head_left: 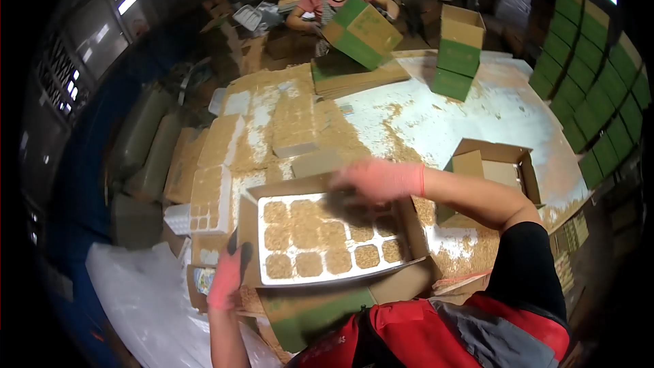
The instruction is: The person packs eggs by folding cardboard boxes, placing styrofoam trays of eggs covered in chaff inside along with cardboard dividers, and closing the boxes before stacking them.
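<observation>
A cardboard box (417, 235) stands in front of me with its top open. Inside it lies a white tray (320, 277) whose square cells are filled with tan, sawdust-like material. My left hand (228, 276), in a pink glove with dark fingers, is at the box's left outer side, fingers apart and pointing up along the wall. Over the back right part of the tray is my right hand (381, 178), also gloved; its fingers are smeared by motion and cover some cells. Below the box's near edge, a green-and-brown carton flap (317, 313) shows.
Another open box (501, 163) stands right, beyond my forearm. White trays (210, 197) covered in shavings line the left. Across the table a person (334, 0) handles a green carton (362, 33). Stacked green cartons (593, 75) rise at right; plastic sheeting (136, 300) hangs near left.
</observation>
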